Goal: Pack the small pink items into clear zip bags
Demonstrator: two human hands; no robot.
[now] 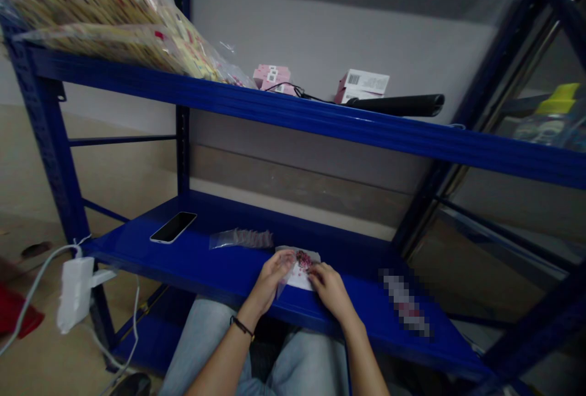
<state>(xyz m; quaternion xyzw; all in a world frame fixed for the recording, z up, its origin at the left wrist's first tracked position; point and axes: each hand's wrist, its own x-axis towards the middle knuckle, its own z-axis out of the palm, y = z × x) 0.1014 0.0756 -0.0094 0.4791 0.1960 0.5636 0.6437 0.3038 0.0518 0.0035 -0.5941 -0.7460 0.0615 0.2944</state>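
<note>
A small white tray or sheet [300, 280] lies on the blue shelf in front of me, with a heap of small pink and dark red pieces [303, 260] on it. At its left edge, my left hand [273, 274] is closed on what looks like a small clear plastic bag [282, 285]. On the other side, my right hand [330, 289] has its fingertips pressed together at the edge of the small pieces. What they pinch, if anything, is too small to make out. Behind and left of my left hand lies a row of overlapping clear packets [247, 238].
A phone [174, 227] lies on the lower blue shelf [220, 274] at the left. A blurred-out item [406, 303] is at the right. The upper shelf holds bulging plastic bags [101, 24], pink boxes [364, 83] and a black rod [398, 105]. A white power strip [75, 292] hangs left.
</note>
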